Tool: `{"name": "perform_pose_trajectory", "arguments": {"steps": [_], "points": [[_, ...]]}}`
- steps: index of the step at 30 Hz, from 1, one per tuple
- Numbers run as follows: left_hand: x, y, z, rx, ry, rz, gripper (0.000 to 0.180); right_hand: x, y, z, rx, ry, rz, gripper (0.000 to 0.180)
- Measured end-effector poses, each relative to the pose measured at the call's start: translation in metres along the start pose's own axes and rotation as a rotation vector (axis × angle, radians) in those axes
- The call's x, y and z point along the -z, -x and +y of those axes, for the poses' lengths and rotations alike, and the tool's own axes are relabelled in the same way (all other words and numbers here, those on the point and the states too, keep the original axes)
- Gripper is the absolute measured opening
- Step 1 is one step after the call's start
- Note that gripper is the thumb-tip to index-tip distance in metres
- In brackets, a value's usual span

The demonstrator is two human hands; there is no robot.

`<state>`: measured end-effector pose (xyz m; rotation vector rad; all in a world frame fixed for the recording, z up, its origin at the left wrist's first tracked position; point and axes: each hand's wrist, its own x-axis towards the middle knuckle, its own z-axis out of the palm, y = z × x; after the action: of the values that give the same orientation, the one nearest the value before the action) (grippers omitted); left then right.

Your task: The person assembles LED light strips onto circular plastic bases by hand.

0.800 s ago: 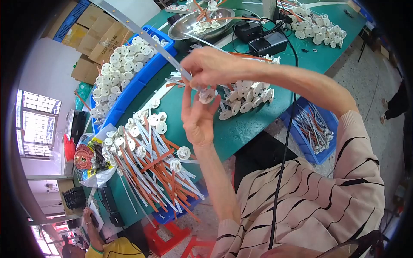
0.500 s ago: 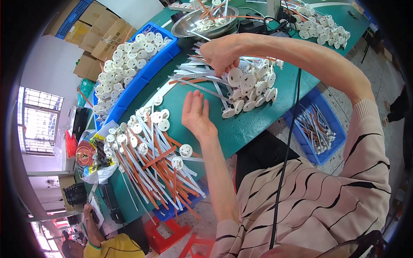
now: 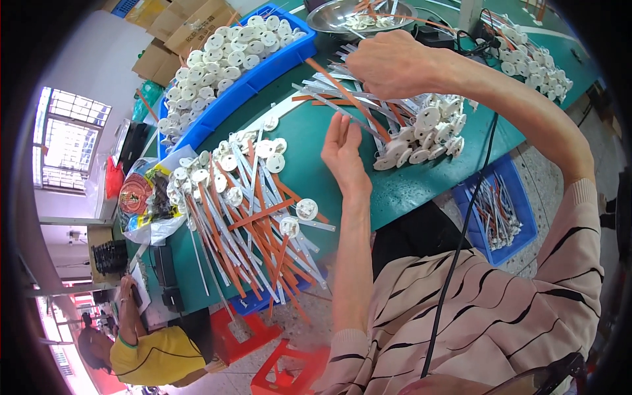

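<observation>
While left hand point(image 3: 343, 153) stays open, right hand point(image 3: 388, 62) lifted strips point(image 3: 342, 108).

Table point(image 3: 309, 141): matt green, smooth.
Discs point(image 3: 428, 118): white plastic, dull sheen.
Strips point(image 3: 263, 217): flat orange and grey-white, smooth.
Bowl point(image 3: 329, 13), 12 o'clock: shiny metal.
Bin point(image 3: 276, 56): glossy blue plastic.

Brown cardboard boxes point(image 3: 191, 23) beyond the bench; red-yellow printed bag point(image 3: 141, 197) at left.

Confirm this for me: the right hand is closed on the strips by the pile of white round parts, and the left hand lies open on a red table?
Not quite. The head view shows the table is green, not red. The rest holds: the right hand is closed on the strips by the white round parts, and the left hand is open.
</observation>
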<state>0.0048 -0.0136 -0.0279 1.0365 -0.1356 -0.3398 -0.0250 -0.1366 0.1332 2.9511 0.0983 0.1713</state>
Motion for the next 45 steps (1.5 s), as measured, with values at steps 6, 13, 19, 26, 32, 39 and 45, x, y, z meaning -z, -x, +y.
{"name": "perform_pose_trajectory", "arguments": {"steps": [6, 13, 19, 26, 32, 39, 45], "points": [[-0.010, 0.006, 0.000, -0.112, -0.175, -0.084, 0.027, 0.011, -0.019, -0.041, 0.108, -0.129, -0.087, 0.021], [0.036, -0.018, -0.034, -0.248, -0.356, -0.180, 0.038, -0.030, -0.078, -0.118, 0.304, -0.502, -0.003, 0.022], [-0.008, 0.021, -0.007, -0.287, -0.374, -0.320, 0.062, -0.082, -0.114, -0.153, 0.361, -0.525, 0.153, 0.021], [-0.007, 0.015, 0.001, -0.279, -0.250, -0.383, 0.064, -0.099, -0.122, -0.162, 0.435, -0.419, 0.217, 0.011], [-0.005, 0.018, 0.001, -0.208, -0.150, -0.382, 0.063, -0.103, -0.127, -0.160, 0.414, -0.399, 0.244, 0.012], [-0.009, 0.023, 0.011, -0.201, -0.203, -0.370, 0.058, -0.099, -0.126, -0.155, 0.424, -0.314, 0.219, 0.017], [0.000, 0.016, 0.005, -0.186, -0.222, -0.338, 0.060, -0.095, -0.126, -0.153, 0.447, -0.232, 0.188, 0.022]]}}
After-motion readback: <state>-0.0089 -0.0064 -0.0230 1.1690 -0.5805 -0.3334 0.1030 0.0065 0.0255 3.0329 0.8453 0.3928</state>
